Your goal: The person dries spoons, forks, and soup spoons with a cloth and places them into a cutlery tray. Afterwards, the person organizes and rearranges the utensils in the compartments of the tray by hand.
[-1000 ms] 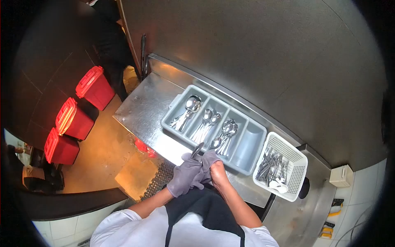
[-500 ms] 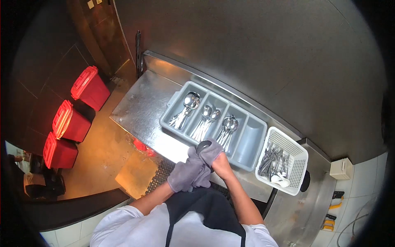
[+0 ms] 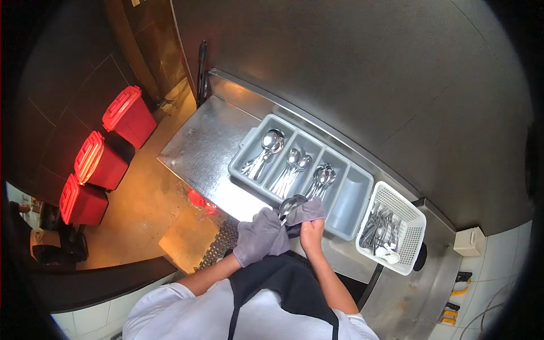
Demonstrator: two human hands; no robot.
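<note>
A grey cloth (image 3: 258, 229) wraps my left hand (image 3: 249, 246) and covers its fingers. From its folds stick out the bowls of large metal spoons (image 3: 290, 205), gripped through the fabric; how many there are I cannot tell. My right hand (image 3: 311, 235) is closed on the cloth's other end, which lies against the spoon bowls. Just beyond both hands sits a grey cutlery tray (image 3: 334, 199) with long compartments. Large spoons (image 3: 269, 144) lie in its left compartment, smaller spoons (image 3: 294, 167) and more spoons (image 3: 323, 177) in the middle two. Its right compartment shows a bare bottom.
A white perforated basket (image 3: 411, 212) of mixed cutlery and a white spoon (image 3: 388, 254) stands right of the tray. Both rest on a steel counter (image 3: 198, 141) with a raised back edge. Several red lidded bins (image 3: 133, 116) stand on the floor at left.
The spoon bowls now show between the cloth's two ends, where a dark rounded edge showed before. My right hand has shifted slightly right and down. The view has shifted a little.
</note>
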